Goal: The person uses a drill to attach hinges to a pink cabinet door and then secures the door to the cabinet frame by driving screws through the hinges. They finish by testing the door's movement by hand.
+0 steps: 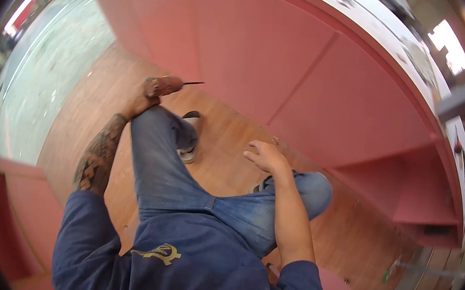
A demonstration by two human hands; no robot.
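Observation:
My left hand [142,101], at the end of a tattooed forearm, is wrapped around a reddish power drill [164,86] just above my left knee. The drill's long dark bit [194,83] points right, in front of the pink cabinet panel [242,50]. Over the floor, near my bent right knee, my right hand [268,157] hovers with its fingers partly spread and nothing in them. The drill's grip is mostly covered by my left hand.
I crouch or sit low on a wood-look floor [223,127]. The long pink cabinet curves across the front, with an open compartment [409,186] at right and a white top [417,57] carrying tools. Another pink piece [23,191] stands at lower left. A pale green floor [54,64] lies beyond.

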